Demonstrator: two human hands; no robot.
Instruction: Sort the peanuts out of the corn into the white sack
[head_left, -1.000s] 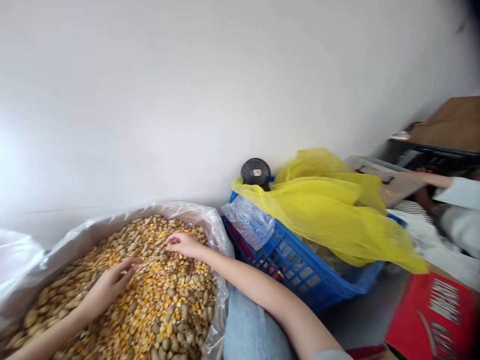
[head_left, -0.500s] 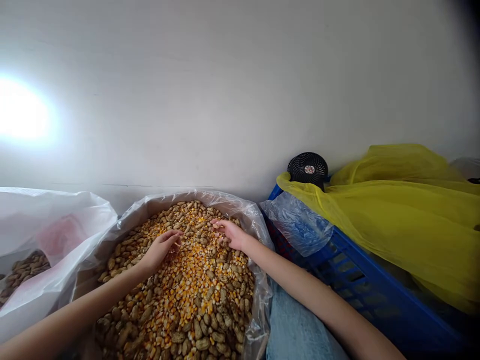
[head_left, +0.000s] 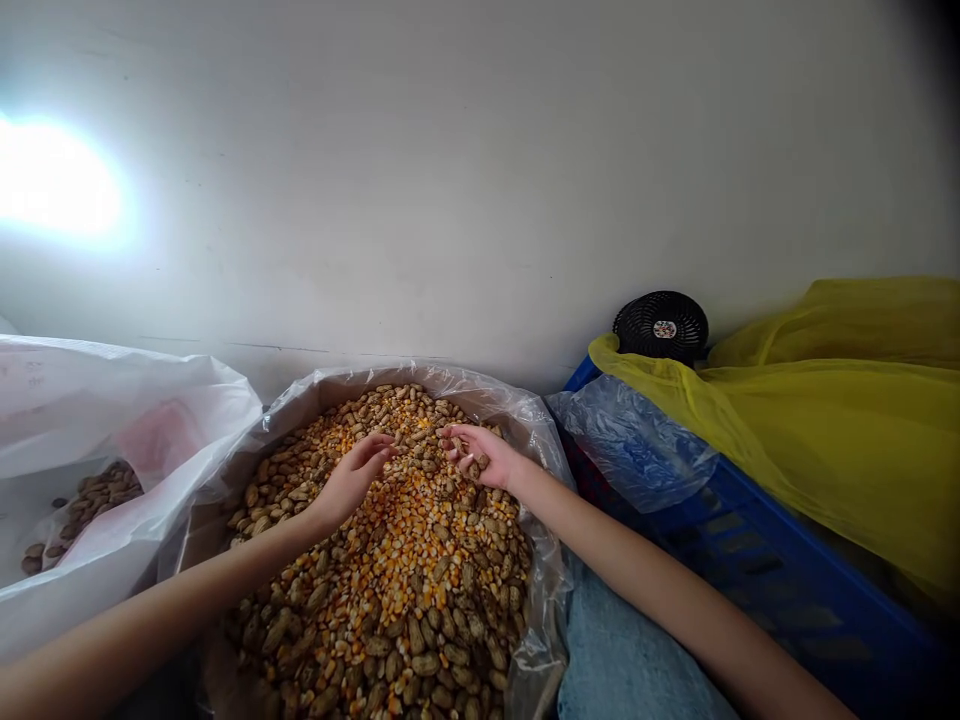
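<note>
A large clear plastic bag (head_left: 551,440) stands in front of me, filled with unshelled peanuts (head_left: 426,664) mixed with yellow-orange corn kernels (head_left: 386,570). Over the upper middle of the pile reaches my left hand (head_left: 352,485), its thumb and forefinger stretched forward and slightly apart, with nothing visible between them. Facing it from the right, my right hand (head_left: 499,460) is turned partly palm up, its fingers curled around a few peanuts (head_left: 476,468). Both hands are just above or touching the pile; the exact contact is hard to see.
On the left, a white plastic sack (head_left: 187,400) lies open with some peanuts (head_left: 101,492) inside. To the right stands a blue plastic crate (head_left: 780,540), partly covered by yellow mesh (head_left: 847,430) and a clear plastic sheet (head_left: 637,440). A black fan (head_left: 660,326) rests by the wall.
The whole view has shifted, so the bag and crate sit further right. My hands stay over the same part of the pile; peanuts now show more plainly in my right hand.
</note>
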